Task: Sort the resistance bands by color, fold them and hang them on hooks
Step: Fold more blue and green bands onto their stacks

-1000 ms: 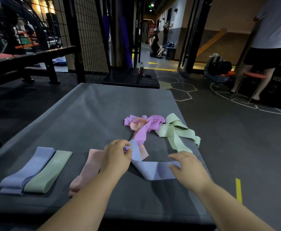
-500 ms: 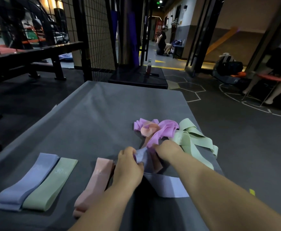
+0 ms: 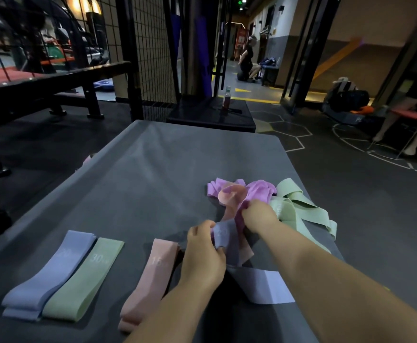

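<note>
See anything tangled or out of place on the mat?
Yes: purple band, peach band and green bands lie in a twisted heap near the mat's right edge, unlike the folded bands on the left.

Left hand (image 3: 203, 253) pinches a blue band (image 3: 229, 243); right hand (image 3: 259, 216) grips a purple band (image 3: 257, 191) on a grey mat (image 3: 153, 174).

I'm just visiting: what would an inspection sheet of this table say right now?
Surface: grey table top.
Job's things: folded blue band, folded green band and folded pink band flat in a row, left; purple band, peach band and green bands tangled, right; no hooks seen.
Clutter: bottle on a black box beyond.
Hands: left hand grips a loose blue band; right hand pinches the purple band.
Cables: nothing seen.
Surroundings: gym floor, mesh fence, bench, a person kneeling far off.
</note>
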